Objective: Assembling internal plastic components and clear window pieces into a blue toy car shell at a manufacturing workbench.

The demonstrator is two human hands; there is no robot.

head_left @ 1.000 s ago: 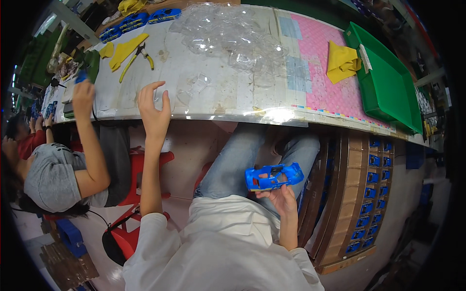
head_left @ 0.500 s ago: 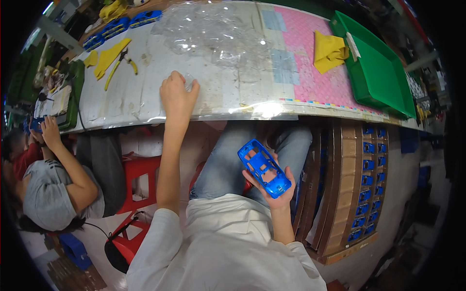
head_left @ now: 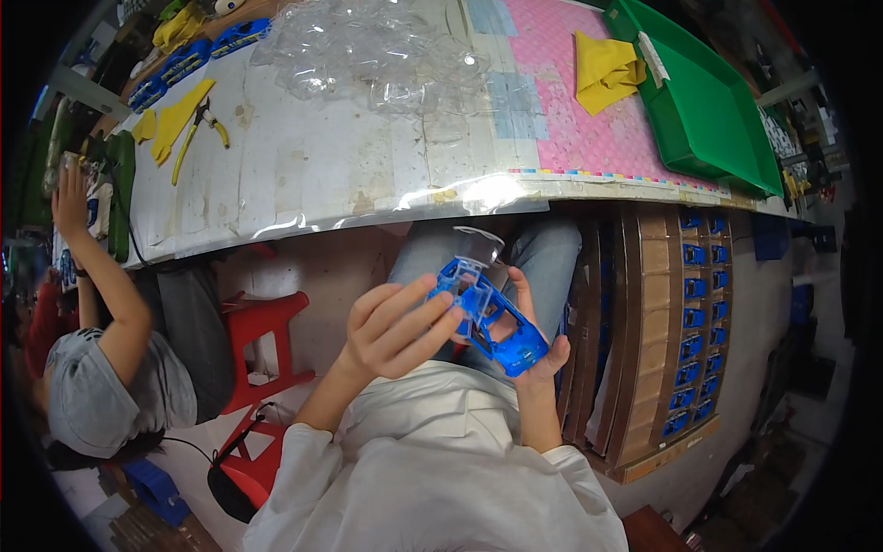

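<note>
Over my lap, a blue toy car body shell (head_left: 517, 350) with open window gaps lies tilted in my right hand (head_left: 543, 370). The fingers and thumb of that hand wrap its sides. My left hand (head_left: 402, 324) is closed on a clear plastic window piece (head_left: 479, 246), held against the far end of the shell. Part of this piece overlaps the shell, and its curved end sticks out past it. My left fingers hide the near-left side of the shell, so I cannot tell whether the piece sits inside it.
On the white table (head_left: 303, 175) lie a heap of clear plastic pieces (head_left: 386, 64), yellow-handled cutters (head_left: 189, 138), yellow cloths (head_left: 607, 74) and a green tray (head_left: 708, 120). Stacked cardboard trays (head_left: 644, 368) with blue shells stand at my right. A co-worker (head_left: 120, 368) sits at left.
My left hand has come from the table down to the car shell, now with a clear window piece in it. The shell stays in my right hand. The co-worker's arm has moved up.
</note>
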